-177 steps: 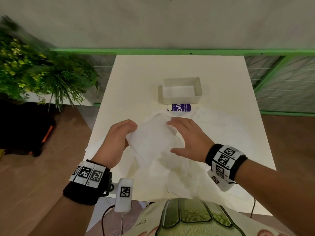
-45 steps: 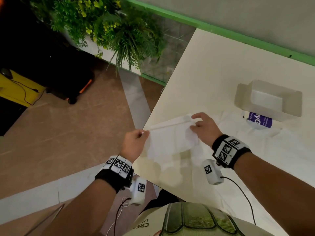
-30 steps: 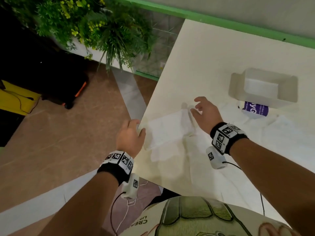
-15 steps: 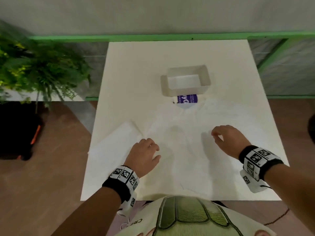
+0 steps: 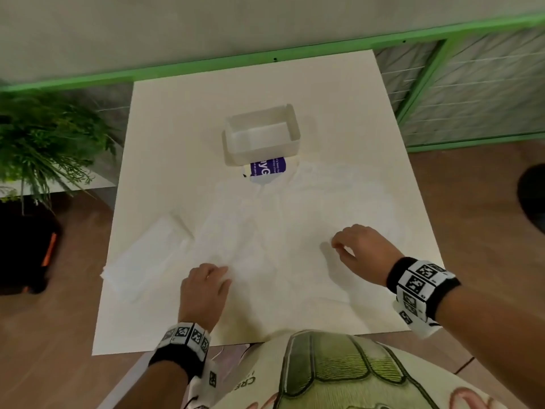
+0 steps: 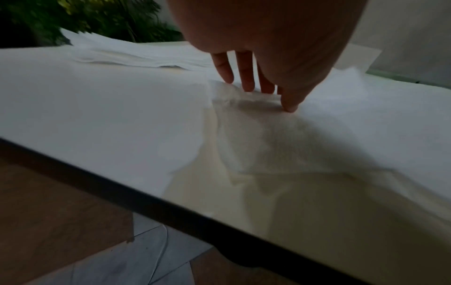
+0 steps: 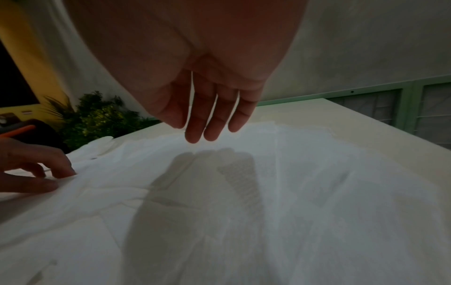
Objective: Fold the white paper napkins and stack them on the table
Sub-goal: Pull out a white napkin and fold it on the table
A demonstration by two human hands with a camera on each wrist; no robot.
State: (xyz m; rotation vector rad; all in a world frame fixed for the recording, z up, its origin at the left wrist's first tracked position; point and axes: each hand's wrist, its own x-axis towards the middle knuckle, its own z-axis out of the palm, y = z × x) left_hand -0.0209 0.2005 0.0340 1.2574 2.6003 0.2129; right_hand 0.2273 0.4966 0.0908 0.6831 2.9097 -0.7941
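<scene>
I see bare desk (image 5: 182, 119) far-left and far-right of the box (image 5: 262, 134), open for a pass. Box blocks far centre, purple pack (image 5: 267, 169) touching its near wall. Stack (image 5: 147, 258) takes the left edge. Loose napkins (image 5: 309, 208) cover the middle through to the right. Plant (image 5: 44, 143) stands off the left side.

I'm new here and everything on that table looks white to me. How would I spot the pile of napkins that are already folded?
Start at the pale square table and go to its near-left edge, on the plant's side. There lies the folded stack, a neat slanted oblong with layered edges, left of the left hand. The loose napkins beside it lie flat, spread and overlapping.
</scene>
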